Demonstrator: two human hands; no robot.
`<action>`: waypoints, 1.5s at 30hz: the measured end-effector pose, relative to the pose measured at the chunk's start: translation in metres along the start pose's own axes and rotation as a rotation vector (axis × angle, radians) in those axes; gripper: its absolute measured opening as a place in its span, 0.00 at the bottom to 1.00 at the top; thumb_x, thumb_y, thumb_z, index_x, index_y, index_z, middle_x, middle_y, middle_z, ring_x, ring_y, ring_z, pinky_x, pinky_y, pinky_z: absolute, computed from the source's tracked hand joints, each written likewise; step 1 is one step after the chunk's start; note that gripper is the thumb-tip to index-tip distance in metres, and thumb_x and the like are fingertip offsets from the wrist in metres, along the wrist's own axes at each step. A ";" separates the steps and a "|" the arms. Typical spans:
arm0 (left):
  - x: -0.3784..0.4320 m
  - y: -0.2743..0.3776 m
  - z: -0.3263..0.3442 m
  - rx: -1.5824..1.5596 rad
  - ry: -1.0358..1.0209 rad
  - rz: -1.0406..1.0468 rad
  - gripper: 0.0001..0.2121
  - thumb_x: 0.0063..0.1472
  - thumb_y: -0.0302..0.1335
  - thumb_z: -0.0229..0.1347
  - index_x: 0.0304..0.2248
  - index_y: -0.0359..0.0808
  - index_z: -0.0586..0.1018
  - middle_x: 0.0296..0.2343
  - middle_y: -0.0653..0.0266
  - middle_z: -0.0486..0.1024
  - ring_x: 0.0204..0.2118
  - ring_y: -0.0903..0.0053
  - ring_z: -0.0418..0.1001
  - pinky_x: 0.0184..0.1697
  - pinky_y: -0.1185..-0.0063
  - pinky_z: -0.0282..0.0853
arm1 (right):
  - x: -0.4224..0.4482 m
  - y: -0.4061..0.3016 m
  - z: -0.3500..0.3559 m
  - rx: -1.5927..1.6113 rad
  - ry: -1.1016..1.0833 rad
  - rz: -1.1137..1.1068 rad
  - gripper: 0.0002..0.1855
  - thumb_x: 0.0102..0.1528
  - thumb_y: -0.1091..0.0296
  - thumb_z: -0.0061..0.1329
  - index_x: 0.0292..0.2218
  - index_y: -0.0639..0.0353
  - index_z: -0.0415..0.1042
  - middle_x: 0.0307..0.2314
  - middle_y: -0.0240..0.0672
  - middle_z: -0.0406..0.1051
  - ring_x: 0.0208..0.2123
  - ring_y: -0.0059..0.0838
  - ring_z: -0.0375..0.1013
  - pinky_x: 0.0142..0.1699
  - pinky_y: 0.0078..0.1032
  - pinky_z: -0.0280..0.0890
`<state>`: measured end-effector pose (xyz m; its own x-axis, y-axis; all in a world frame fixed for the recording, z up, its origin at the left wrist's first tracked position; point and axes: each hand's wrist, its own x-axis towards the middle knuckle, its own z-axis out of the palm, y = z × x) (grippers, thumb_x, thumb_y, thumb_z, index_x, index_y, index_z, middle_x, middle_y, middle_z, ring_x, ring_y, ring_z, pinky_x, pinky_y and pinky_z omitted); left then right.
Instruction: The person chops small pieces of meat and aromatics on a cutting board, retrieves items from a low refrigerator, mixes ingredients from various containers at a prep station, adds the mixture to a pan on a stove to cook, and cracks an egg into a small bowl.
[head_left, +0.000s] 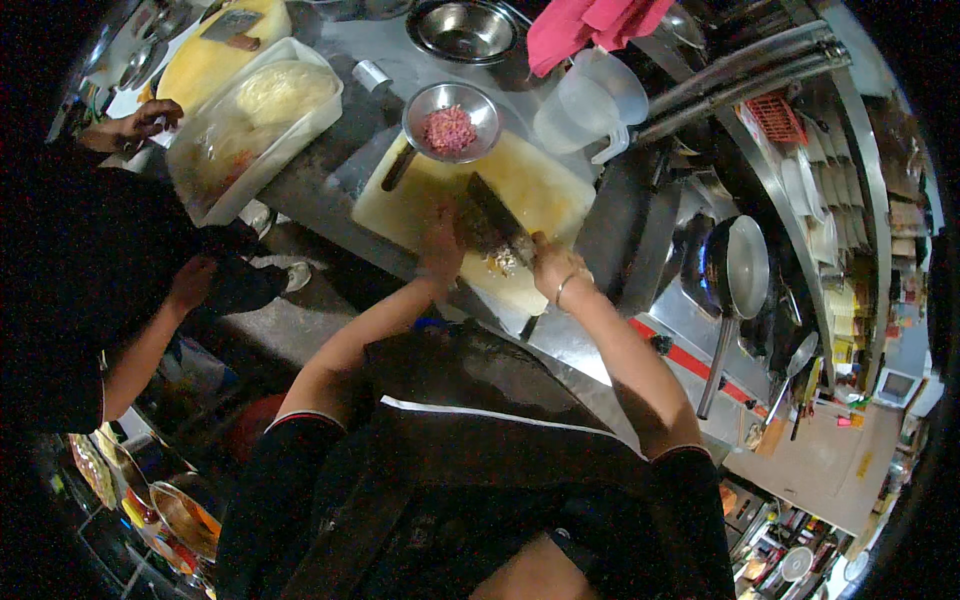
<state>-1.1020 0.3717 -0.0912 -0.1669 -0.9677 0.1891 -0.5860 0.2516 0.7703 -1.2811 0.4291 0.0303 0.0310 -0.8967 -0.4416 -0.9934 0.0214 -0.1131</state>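
My right hand (556, 268) grips a cleaver (496, 214) by its handle, the dark blade angled over a pale cutting board (536, 184). Beside the blade's lower end lies a small heap of finely chopped pale food (506, 262). My left hand (444, 244) is over the board left of the blade, blurred, and its fingers cannot be made out clearly. A steel bowl (486, 97) with chopped pink food (450, 129) rests at the board's far edge, and a dark handle (397, 166) sticks out near it.
A plastic tub (334, 105) with dough (289, 90) stands left, where a co-worker's hand (154, 118) is near. Behind are a metal bowl (461, 30), a small metal cylinder (372, 75) and a plastic jug (574, 109). Right, a pan (748, 266) sits by a blue burner flame (703, 259).
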 end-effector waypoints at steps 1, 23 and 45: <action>0.001 -0.002 -0.002 0.002 0.055 -0.024 0.22 0.49 0.22 0.48 0.47 0.34 0.66 0.42 0.47 0.65 0.43 0.52 0.64 0.45 0.66 0.62 | 0.004 -0.008 -0.020 0.012 -0.080 0.009 0.19 0.50 0.69 0.36 0.45 0.63 0.56 0.32 0.57 0.67 0.37 0.52 0.68 0.41 0.40 0.62; -0.016 0.008 0.002 -0.325 -0.060 0.009 0.08 0.49 0.18 0.49 0.32 0.31 0.71 0.29 0.53 0.68 0.29 0.61 0.69 0.33 0.72 0.65 | -0.017 -0.018 -0.034 0.107 -0.138 0.152 0.24 0.52 0.64 0.37 0.49 0.63 0.50 0.34 0.54 0.68 0.37 0.51 0.68 0.45 0.39 0.60; -0.022 0.011 0.026 -0.533 -0.195 -0.146 0.09 0.50 0.21 0.52 0.33 0.33 0.73 0.26 0.59 0.73 0.27 0.72 0.73 0.31 0.80 0.68 | 0.002 -0.002 -0.009 0.165 -0.032 0.140 0.28 0.50 0.66 0.40 0.50 0.64 0.49 0.29 0.56 0.68 0.34 0.54 0.68 0.42 0.40 0.62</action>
<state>-1.1254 0.3960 -0.1025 -0.2864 -0.9579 -0.0186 -0.1422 0.0233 0.9896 -1.2800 0.4232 0.0378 -0.0999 -0.8657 -0.4906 -0.9567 0.2190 -0.1916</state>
